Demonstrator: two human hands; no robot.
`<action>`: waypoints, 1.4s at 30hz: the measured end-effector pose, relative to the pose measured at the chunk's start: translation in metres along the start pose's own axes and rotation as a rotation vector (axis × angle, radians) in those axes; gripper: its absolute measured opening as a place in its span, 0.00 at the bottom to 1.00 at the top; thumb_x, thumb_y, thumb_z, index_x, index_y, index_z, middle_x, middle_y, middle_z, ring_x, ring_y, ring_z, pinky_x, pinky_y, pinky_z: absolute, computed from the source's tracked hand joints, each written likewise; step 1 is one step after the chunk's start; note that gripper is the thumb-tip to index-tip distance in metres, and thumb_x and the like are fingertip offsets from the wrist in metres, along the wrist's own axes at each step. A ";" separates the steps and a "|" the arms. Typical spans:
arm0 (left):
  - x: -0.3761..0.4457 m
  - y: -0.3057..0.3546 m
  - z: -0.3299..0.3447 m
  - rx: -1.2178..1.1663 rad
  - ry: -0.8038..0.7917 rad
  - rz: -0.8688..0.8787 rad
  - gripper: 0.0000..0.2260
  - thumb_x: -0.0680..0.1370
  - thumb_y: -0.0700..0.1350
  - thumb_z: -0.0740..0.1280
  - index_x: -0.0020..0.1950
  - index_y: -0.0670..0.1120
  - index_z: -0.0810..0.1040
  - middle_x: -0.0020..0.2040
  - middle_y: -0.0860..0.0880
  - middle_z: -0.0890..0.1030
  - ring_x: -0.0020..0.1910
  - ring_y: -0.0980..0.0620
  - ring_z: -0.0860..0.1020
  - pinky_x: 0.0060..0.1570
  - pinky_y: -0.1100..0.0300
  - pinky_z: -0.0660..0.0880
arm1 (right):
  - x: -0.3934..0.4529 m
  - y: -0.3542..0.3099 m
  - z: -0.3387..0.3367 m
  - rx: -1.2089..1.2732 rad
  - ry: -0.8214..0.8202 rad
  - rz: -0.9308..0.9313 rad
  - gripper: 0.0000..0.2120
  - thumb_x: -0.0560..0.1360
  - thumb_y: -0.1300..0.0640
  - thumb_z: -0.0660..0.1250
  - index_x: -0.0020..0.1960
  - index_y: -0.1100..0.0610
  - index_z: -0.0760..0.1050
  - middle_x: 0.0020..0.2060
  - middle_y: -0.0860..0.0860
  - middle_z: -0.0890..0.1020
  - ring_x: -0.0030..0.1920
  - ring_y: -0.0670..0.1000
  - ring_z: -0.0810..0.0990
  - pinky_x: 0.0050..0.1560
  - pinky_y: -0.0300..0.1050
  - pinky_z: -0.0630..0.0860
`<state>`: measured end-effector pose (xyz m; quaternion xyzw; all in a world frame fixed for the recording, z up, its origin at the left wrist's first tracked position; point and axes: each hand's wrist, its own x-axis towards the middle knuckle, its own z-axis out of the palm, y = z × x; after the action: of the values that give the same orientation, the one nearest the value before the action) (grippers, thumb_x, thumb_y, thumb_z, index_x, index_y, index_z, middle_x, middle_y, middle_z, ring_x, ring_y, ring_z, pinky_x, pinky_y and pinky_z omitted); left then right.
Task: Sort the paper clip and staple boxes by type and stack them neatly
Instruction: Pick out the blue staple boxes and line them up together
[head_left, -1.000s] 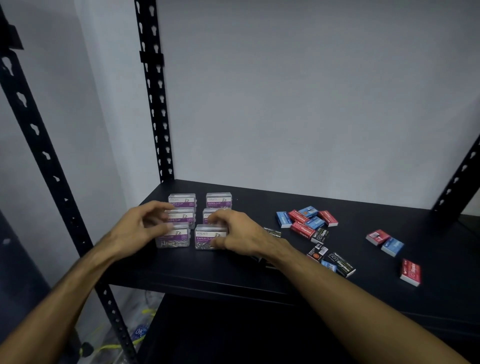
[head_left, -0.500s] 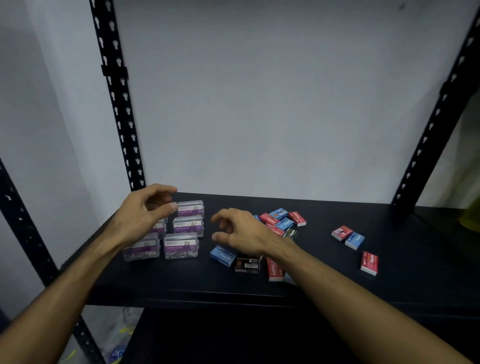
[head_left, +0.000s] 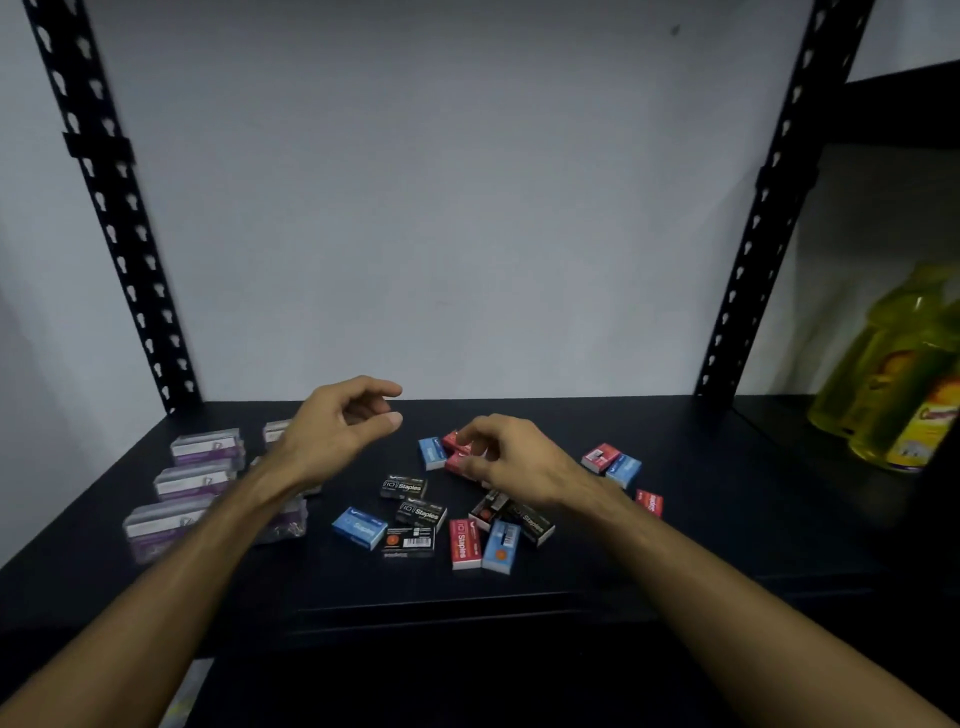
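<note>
Palm down, the right hand is reaching over the red staple boxes mid-shelf, fingertips curling onto one; whether it is gripped is unclear. Beside it, the left hand is hovering loosely curled and empty over the paper clip boxes, whose long sides are running left-right.

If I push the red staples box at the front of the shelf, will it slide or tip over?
The red staples box lies flat on the smooth shelf, so it would likely slide rather than tip. It touches a blue box beside it, which would probably move too.
</note>
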<state>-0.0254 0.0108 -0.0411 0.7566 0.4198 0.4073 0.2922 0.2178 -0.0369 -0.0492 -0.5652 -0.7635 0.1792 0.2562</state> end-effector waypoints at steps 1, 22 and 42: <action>0.003 0.002 0.007 -0.002 -0.012 0.004 0.12 0.75 0.42 0.73 0.57 0.52 0.81 0.49 0.47 0.82 0.51 0.50 0.81 0.55 0.56 0.77 | -0.002 0.005 -0.004 0.005 0.005 0.011 0.15 0.77 0.49 0.69 0.63 0.50 0.77 0.53 0.45 0.78 0.51 0.44 0.77 0.49 0.40 0.74; 0.061 0.002 0.117 0.324 -0.258 -0.036 0.21 0.74 0.50 0.74 0.66 0.51 0.77 0.56 0.53 0.78 0.53 0.56 0.77 0.55 0.56 0.76 | -0.037 0.100 -0.053 -0.067 0.133 0.175 0.12 0.76 0.53 0.70 0.60 0.52 0.78 0.53 0.47 0.77 0.49 0.43 0.78 0.52 0.40 0.76; 0.081 -0.005 0.144 0.587 -0.348 -0.154 0.14 0.76 0.53 0.70 0.60 0.52 0.80 0.59 0.46 0.79 0.58 0.47 0.75 0.57 0.44 0.76 | -0.050 0.143 -0.057 -0.437 0.077 0.579 0.34 0.70 0.31 0.66 0.68 0.51 0.72 0.63 0.53 0.73 0.63 0.54 0.71 0.59 0.51 0.72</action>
<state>0.1219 0.0694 -0.0862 0.8327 0.5186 0.1109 0.1593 0.3737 -0.0435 -0.0935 -0.8056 -0.5819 0.0555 0.0966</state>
